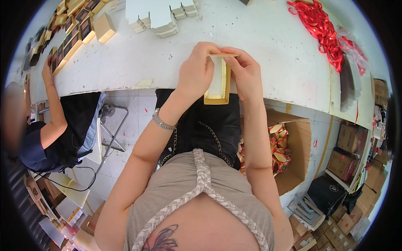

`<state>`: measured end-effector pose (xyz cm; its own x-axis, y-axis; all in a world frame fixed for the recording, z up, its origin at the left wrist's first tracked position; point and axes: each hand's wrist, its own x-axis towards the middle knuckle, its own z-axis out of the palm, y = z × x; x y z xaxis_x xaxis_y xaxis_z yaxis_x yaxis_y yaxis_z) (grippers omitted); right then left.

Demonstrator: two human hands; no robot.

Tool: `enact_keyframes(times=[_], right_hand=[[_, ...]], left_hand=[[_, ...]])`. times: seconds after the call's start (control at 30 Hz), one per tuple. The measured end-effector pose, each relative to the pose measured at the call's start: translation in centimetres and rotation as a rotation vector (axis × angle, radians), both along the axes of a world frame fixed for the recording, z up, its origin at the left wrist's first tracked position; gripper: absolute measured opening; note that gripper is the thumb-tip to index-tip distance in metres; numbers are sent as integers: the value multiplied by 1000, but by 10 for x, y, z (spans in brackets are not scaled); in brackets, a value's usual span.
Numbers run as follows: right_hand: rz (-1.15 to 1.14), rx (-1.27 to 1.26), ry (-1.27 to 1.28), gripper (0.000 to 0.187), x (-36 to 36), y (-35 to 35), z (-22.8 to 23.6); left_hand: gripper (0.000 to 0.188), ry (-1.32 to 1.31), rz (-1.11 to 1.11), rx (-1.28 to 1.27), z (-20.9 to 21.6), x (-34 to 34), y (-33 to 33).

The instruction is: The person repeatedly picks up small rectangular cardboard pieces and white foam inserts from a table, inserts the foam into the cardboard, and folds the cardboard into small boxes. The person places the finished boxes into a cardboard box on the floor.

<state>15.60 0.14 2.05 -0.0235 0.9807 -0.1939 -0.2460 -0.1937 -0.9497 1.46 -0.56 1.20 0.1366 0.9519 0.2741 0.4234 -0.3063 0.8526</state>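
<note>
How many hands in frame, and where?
3 visible: bare left hand and bare right hand, both gripping the gold rectangular cardboard box; a co-worker's hand by dark-topped gold boxes at the table's left. The co-worker's other hand may be hidden.

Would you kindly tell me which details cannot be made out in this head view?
In the head view:
- Open gold box: much of its left wall is hidden by the left hand.
- White card stack: cut off by the top edge.
- Carton: its left part is hidden by the right forearm.
- Dark-topped gold boxes: markings too small to read.
</note>
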Motion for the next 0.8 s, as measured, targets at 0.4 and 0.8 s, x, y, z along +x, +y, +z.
enact_keyframes(times=[0.4,0.8], right_hand=[[0,359,-596,27,-16,-14,-2],[258,76,-370,23,12,5,11]], left_hand=[[30,-327,56,-107,-7,7,2],[25,-120,-151,-136,0,-7,8]])
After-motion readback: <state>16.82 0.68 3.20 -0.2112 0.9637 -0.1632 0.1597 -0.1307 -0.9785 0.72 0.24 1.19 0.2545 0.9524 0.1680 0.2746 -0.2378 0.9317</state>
